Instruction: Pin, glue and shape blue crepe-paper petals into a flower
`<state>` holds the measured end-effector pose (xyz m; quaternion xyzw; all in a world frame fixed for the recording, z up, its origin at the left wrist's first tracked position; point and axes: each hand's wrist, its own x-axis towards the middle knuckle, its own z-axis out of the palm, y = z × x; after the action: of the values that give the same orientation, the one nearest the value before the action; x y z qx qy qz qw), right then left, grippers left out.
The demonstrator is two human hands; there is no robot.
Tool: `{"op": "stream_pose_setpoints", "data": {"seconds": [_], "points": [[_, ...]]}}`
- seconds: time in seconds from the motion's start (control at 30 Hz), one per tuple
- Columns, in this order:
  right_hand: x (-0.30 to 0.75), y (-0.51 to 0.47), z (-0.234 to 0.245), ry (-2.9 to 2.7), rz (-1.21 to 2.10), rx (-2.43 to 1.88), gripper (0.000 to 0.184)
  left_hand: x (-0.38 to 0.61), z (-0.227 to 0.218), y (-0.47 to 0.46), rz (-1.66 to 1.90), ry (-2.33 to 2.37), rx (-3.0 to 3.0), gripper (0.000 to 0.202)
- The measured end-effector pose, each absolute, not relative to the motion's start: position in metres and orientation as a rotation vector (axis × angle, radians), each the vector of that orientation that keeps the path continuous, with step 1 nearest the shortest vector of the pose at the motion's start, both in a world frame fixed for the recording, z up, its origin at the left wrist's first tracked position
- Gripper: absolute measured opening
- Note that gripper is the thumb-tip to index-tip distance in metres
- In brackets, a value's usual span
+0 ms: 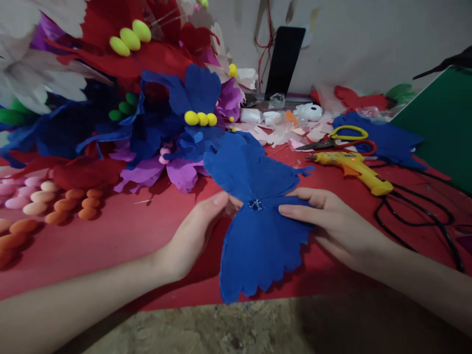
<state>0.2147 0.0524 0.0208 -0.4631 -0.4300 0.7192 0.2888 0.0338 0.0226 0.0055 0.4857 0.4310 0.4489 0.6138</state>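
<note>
Blue fabric, cut like a pair of scalloped wings, makes up the butterfly-like piece (263, 250) held over the middle of the desk's near edge (155, 255). At its right side the right hand (332, 223) pinches the material between thumb and fingers. The left hand (195, 231) is curved at the narrow waist, its fingertips partly behind the fabric, so I cannot tell whether it grips. Between them sits a dark centre crossed by silvery strands (255, 204); pulling the two sides apart could work these loose, and a harder pinch could crease the wing.

Farther right, a yellow glue gun (363, 174) lies with a small orange light showing, scissors (334, 142) just behind it. Its black cable (444, 235) loops toward the desk's right edge, near the right forearm; an outward sweep could snag it and drag the gun, and a hot nozzle might mark the fabric. Crowded petals (110, 64) fill the far left corner, close enough for the upper wing to catch.
</note>
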Motion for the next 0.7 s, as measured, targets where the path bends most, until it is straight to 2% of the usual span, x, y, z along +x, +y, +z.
{"op": "stream_pose_setpoints", "data": {"seconds": [0.2,0.5,0.7], "points": [[0.216,0.050,0.026,-1.142,1.963,-1.253,0.031,0.031,0.011,0.015,0.858,0.982,1.159,0.019],[0.216,0.050,0.028,-1.197,2.017,-1.393,0.038,0.027,0.013,0.019,0.713,0.898,1.360,0.024],[0.222,0.053,0.020,-1.290,2.098,-1.425,0.032,0.027,0.013,0.019,0.702,0.865,1.348,0.022]]}}
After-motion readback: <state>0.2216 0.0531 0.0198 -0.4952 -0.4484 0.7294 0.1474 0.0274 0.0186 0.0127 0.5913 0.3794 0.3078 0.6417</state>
